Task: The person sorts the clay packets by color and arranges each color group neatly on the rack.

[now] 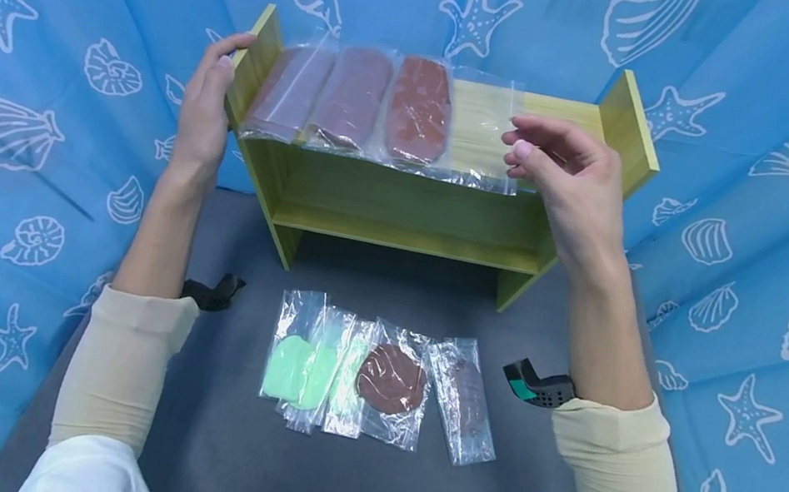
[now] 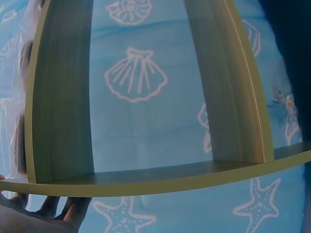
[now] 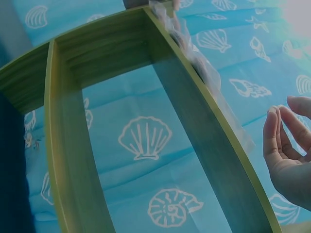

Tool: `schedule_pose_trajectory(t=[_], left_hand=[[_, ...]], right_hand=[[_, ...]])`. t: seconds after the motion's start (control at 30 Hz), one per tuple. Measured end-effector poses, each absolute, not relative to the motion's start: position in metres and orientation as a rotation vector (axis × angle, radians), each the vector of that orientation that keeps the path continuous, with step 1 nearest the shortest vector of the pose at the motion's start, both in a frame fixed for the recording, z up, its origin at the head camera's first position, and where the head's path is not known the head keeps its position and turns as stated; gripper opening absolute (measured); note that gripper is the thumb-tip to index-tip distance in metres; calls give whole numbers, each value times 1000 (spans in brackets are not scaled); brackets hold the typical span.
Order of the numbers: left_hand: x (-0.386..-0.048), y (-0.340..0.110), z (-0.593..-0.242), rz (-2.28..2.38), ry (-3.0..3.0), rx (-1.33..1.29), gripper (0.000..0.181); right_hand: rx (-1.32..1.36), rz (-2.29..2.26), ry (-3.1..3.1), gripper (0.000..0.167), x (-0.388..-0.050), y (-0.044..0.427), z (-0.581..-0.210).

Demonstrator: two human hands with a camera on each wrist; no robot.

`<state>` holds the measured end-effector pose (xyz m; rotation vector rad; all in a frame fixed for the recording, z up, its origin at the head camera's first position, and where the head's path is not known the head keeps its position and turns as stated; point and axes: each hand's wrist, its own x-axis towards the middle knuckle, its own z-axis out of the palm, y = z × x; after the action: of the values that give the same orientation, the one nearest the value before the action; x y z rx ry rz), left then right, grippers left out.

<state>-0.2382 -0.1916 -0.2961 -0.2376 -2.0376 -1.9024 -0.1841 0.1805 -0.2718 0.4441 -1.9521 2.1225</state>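
From over here, the bagged brown slabs (image 1: 351, 97) sit left-ish atop the shelf (image 1: 411, 202), long axis front-to-back, way closer to the left hand (image 1: 202, 118) resting against its left panel than the loose-fingered, seemingly empty right hand (image 1: 580, 178).

Place: probably a staged recording booth; room beyond hidden. Evidence: blue seashell-printed curtain (image 1: 737, 235) across top, left and right of frame, enclosing a dark grey desk (image 1: 345, 487) at lower centre.

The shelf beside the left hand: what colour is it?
The shelf is yellow-green; the head view shows it best.
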Motion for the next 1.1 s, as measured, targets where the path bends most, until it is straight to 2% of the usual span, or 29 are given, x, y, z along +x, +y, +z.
schedule_pose_trajectory(t=[0.53,0.8,1.1], left_hand=[[-239,-191,-296,-1912,-2034,-224,41],[-238,-191,-296,-1878,-2072,-212,42],[-239,-191,-295,-1822,-2127,-171,43]], right_hand=[[621,2208,-1864,29,-150,206,-293],[616,2165,-1905,31,-133,221,-307],[649,2199,-1894,36,-116,240,-338]])
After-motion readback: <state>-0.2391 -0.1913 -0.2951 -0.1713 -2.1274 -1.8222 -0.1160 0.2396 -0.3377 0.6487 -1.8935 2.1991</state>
